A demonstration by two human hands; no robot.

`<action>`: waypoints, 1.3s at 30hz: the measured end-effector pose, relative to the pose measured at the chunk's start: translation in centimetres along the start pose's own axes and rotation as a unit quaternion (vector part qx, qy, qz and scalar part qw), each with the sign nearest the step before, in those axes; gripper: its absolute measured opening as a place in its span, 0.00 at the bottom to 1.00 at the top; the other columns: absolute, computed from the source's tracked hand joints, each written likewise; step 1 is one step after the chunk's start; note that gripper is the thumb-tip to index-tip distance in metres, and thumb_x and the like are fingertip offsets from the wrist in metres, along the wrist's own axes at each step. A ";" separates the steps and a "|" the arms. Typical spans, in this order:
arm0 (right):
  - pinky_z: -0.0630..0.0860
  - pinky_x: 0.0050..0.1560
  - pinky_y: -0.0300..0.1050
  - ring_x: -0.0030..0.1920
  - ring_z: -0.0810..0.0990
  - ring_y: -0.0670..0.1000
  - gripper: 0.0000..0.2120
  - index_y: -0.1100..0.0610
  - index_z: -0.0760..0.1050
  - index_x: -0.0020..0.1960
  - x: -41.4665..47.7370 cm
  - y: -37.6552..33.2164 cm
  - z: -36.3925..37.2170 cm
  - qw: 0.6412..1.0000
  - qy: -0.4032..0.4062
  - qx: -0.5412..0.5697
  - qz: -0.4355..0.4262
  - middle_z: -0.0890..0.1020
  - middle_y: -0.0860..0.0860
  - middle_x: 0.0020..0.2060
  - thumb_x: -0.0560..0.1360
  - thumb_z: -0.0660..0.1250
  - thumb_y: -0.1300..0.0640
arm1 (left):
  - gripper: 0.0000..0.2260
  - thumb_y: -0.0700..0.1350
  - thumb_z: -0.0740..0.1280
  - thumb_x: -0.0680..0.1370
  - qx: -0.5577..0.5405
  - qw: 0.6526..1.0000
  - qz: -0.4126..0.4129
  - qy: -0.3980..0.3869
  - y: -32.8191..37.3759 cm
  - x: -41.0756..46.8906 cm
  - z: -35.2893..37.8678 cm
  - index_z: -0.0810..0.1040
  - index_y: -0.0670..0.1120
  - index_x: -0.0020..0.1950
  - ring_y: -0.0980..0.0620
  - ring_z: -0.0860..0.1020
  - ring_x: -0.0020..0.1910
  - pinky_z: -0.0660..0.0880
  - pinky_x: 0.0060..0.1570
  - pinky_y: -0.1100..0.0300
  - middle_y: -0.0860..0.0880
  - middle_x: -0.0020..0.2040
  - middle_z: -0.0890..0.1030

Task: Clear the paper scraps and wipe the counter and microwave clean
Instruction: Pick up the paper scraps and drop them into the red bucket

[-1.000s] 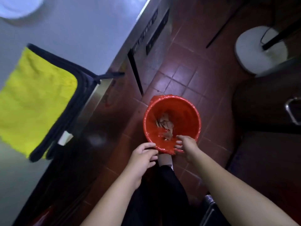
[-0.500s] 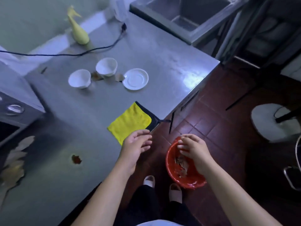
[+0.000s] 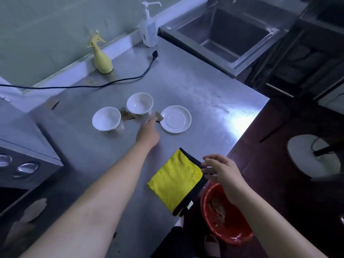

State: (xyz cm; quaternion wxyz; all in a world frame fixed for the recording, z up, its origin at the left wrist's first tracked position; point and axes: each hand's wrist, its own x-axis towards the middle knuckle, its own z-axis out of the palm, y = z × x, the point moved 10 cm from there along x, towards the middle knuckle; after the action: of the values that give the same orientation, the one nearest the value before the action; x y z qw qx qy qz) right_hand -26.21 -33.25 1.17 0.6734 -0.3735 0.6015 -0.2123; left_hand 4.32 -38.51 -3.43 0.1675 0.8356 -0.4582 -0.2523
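Left hand has reached scraps beside 2 bowls, 1 saucer, grip unclear; right hand spread.

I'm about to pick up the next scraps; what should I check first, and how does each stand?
1. Left hand at scrap beside saucer: ok; grip cannot tell, blurred.
2. Right hand free: ok, open over yellow cloth.
3. Red bin in reach: ok, on floor beside counter.
4. Scrap clear of crockery: not ok, it lies right by the bowl.
5. Counter ready to wipe: not ok, more scraps lie by microwave.
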 end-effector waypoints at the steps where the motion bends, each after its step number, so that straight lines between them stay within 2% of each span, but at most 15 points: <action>1: 0.77 0.46 0.46 0.44 0.80 0.54 0.06 0.63 0.80 0.54 0.3 -0.1 0.3 1.000 0.005 -0.008 0.000 0.82 0.57 0.45 0.79 0.65 0.64 | 0.30 0.35 0.58 0.77 0.029 0.999 0.016 -0.014 0.2 1.3 0.3 0.61 0.49 0.78 0.43 0.67 0.72 0.69 0.66 0.50 0.46 0.77 0.64; 4: 0.79 0.47 0.47 0.44 0.81 0.53 0.06 0.61 0.81 0.52 0.7 0.0 0.9 1.000 0.020 -0.020 -0.001 0.83 0.56 0.43 0.78 0.67 0.64 | 0.25 0.35 0.58 0.78 0.108 0.992 0.059 -0.018 0.9 4.3 0.7 0.63 0.46 0.75 0.43 0.64 0.73 0.68 0.66 0.48 0.46 0.75 0.65; 7: 0.81 0.47 0.48 0.43 0.83 0.52 0.05 0.60 0.82 0.51 0.9 0.4 1.1 0.999 0.032 -0.028 -0.001 0.84 0.56 0.43 0.77 0.68 0.64 | 0.17 0.37 0.59 0.78 0.151 0.984 0.096 -0.020 1.5 5.8 1.2 0.69 0.44 0.67 0.42 0.67 0.69 0.68 0.63 0.50 0.44 0.68 0.71; 10: 0.81 0.51 0.52 0.45 0.83 0.54 0.05 0.60 0.82 0.51 0.9 0.9 1.1 0.999 0.042 -0.032 0.000 0.84 0.56 0.44 0.77 0.68 0.64 | 0.15 0.39 0.59 0.79 0.193 0.974 0.115 -0.014 1.4 6.5 1.5 0.72 0.44 0.66 0.42 0.70 0.67 0.69 0.59 0.52 0.44 0.66 0.74; 14: 0.81 0.51 0.52 0.44 0.84 0.53 0.05 0.60 0.82 0.51 0.8 1.1 1.2 0.998 0.045 -0.039 0.003 0.84 0.55 0.42 0.78 0.68 0.64 | 0.13 0.38 0.57 0.79 0.199 0.972 0.121 0.018 1.4 6.9 1.1 0.76 0.45 0.61 0.42 0.73 0.63 0.69 0.49 0.54 0.43 0.61 0.77; 17: 0.81 0.50 0.52 0.44 0.83 0.53 0.05 0.59 0.82 0.51 0.8 1.0 1.3 0.998 0.047 -0.039 0.001 0.84 0.56 0.43 0.77 0.68 0.64 | 0.13 0.37 0.58 0.77 0.183 0.976 0.106 0.042 1.1 6.1 0.2 0.80 0.46 0.52 0.41 0.76 0.56 0.68 0.43 0.56 0.44 0.55 0.79; 19: 0.81 0.49 0.49 0.43 0.83 0.52 0.05 0.59 0.82 0.51 0.8 0.5 1.6 0.998 0.043 -0.035 -0.006 0.85 0.56 0.44 0.77 0.69 0.64 | 0.10 0.39 0.59 0.77 0.135 0.986 0.077 0.068 0.3 4.7 -1.2 0.79 0.45 0.46 0.41 0.77 0.51 0.68 0.41 0.56 0.45 0.51 0.78; 21: 0.81 0.48 0.48 0.42 0.83 0.51 0.05 0.59 0.82 0.51 0.8 -0.3 2.4 0.999 0.034 -0.037 -0.020 0.84 0.55 0.44 0.77 0.70 0.64 | 0.08 0.43 0.61 0.78 0.039 0.995 0.029 0.084 -0.8 2.3 -2.6 0.79 0.45 0.45 0.42 0.77 0.46 0.71 0.40 0.54 0.45 0.47 0.79; 23: 0.81 0.49 0.48 0.45 0.83 0.51 0.07 0.57 0.81 0.53 0.9 -1.3 3.5 0.997 0.017 -0.055 -0.041 0.84 0.54 0.47 0.76 0.71 0.64 | 0.05 0.42 0.67 0.76 -0.150 0.987 -0.023 0.055 -2.0 -1.1 -2.8 0.81 0.45 0.49 0.46 0.77 0.41 0.74 0.41 0.55 0.45 0.43 0.81; 25: 0.81 0.52 0.51 0.49 0.83 0.52 0.12 0.53 0.80 0.57 0.9 -2.1 5.2 0.995 -0.008 -0.083 -0.062 0.83 0.52 0.51 0.76 0.72 0.63 | 0.11 0.36 0.72 0.74 -0.364 0.929 -0.062 -0.032 -2.0 -5.4 -1.8 0.81 0.43 0.56 0.50 0.78 0.41 0.76 0.42 0.56 0.47 0.43 0.83; 27: 0.79 0.54 0.52 0.51 0.83 0.51 0.15 0.50 0.79 0.59 0.8 -2.8 7.2 0.991 -0.037 -0.103 -0.080 0.82 0.50 0.52 0.75 0.73 0.62 | 0.13 0.32 0.73 0.74 -0.466 0.879 -0.059 -0.087 -1.5 -9.2 -1.7 0.80 0.43 0.57 0.51 0.78 0.40 0.77 0.42 0.59 0.47 0.41 0.83; 29: 0.79 0.51 0.50 0.47 0.82 0.50 0.13 0.49 0.80 0.56 0.7 -3.3 9.0 0.987 -0.064 -0.111 -0.097 0.83 0.50 0.50 0.75 0.73 0.62 | 0.13 0.31 0.72 0.74 -0.483 0.868 -0.043 -0.107 -1.1 -11.9 -2.5 0.81 0.45 0.55 0.52 0.78 0.40 0.77 0.41 0.62 0.44 0.41 0.83; 33: 0.76 0.41 0.44 0.37 0.80 0.48 0.08 0.52 0.84 0.39 0.5 -4.1 11.8 0.977 -0.111 -0.129 -0.129 0.83 0.50 0.33 0.73 0.74 0.64 | 0.14 0.32 0.72 0.74 -0.495 0.861 -0.050 -0.108 -1.7 -13.8 -3.6 0.80 0.44 0.56 0.54 0.81 0.39 0.78 0.42 0.63 0.45 0.42 0.85; 37: 0.75 0.42 0.48 0.36 0.78 0.49 0.09 0.53 0.84 0.37 1.0 -4.3 12.4 0.979 -0.108 -0.109 -0.134 0.82 0.50 0.30 0.72 0.73 0.66 | 0.11 0.35 0.73 0.75 -0.489 0.863 -0.047 -0.119 -2.6 -12.3 -4.3 0.81 0.45 0.56 0.53 0.80 0.39 0.77 0.42 0.64 0.48 0.41 0.84; 39: 0.75 0.41 0.47 0.36 0.78 0.50 0.10 0.54 0.83 0.36 1.6 -4.2 11.6 0.985 -0.084 -0.087 -0.122 0.81 0.51 0.31 0.73 0.73 0.66 | 0.09 0.38 0.74 0.75 -0.461 0.883 -0.067 -0.050 -4.8 -9.8 -5.9 0.81 0.48 0.52 0.54 0.78 0.39 0.75 0.41 0.67 0.53 0.39 0.82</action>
State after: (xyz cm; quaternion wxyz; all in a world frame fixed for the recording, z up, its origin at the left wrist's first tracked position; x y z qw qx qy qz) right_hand -13.97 -34.23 3.29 0.6557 -0.5179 0.5088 -0.2073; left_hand 6.61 -27.39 1.58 0.4938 0.6791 -0.2404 -0.4870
